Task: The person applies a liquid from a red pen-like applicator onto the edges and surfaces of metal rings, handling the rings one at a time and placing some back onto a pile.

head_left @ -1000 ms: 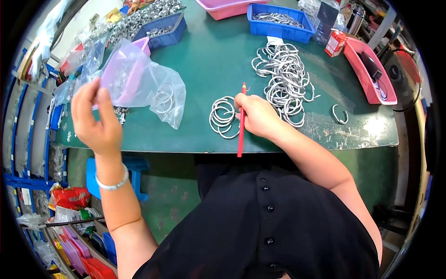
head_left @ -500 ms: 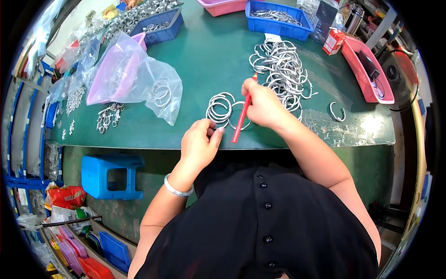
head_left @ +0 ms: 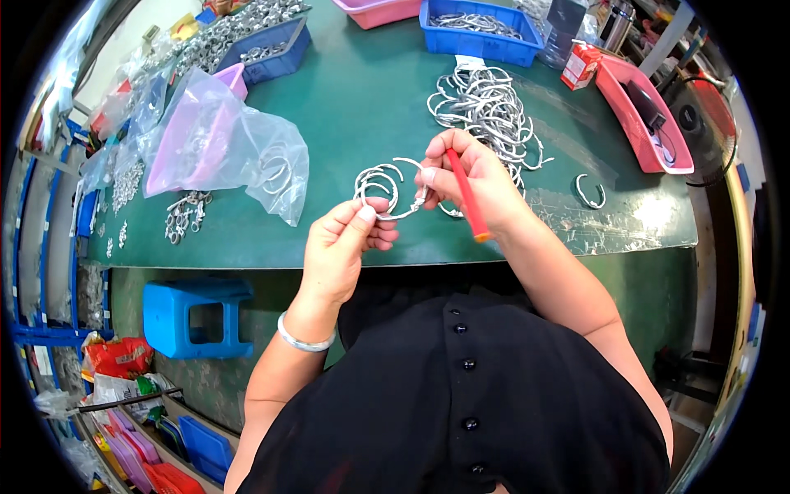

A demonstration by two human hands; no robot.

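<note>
1. Left hand (head_left: 341,247) now pinches a small bunch of open metal rings (head_left: 380,188) between thumb and fingers, lifted just above the near edge of the green surface (head_left: 362,107); a second ago it was up by the plastic bag (head_left: 226,140), and half a second ago it was arriving at the rings as they lay flat.
2. Right hand (head_left: 469,185) has risen with them: its fingertips close on the end of one ring while a red pencil-like tool (head_left: 467,198) lies clamped under the fingers.
3. Both hands meeting on the bunch suggests the work has turned from the bag to handling the rings.
4. Behind the right hand lies the big loose ring pile (head_left: 485,107); a single ring (head_left: 590,191) sits apart to the right.
</note>
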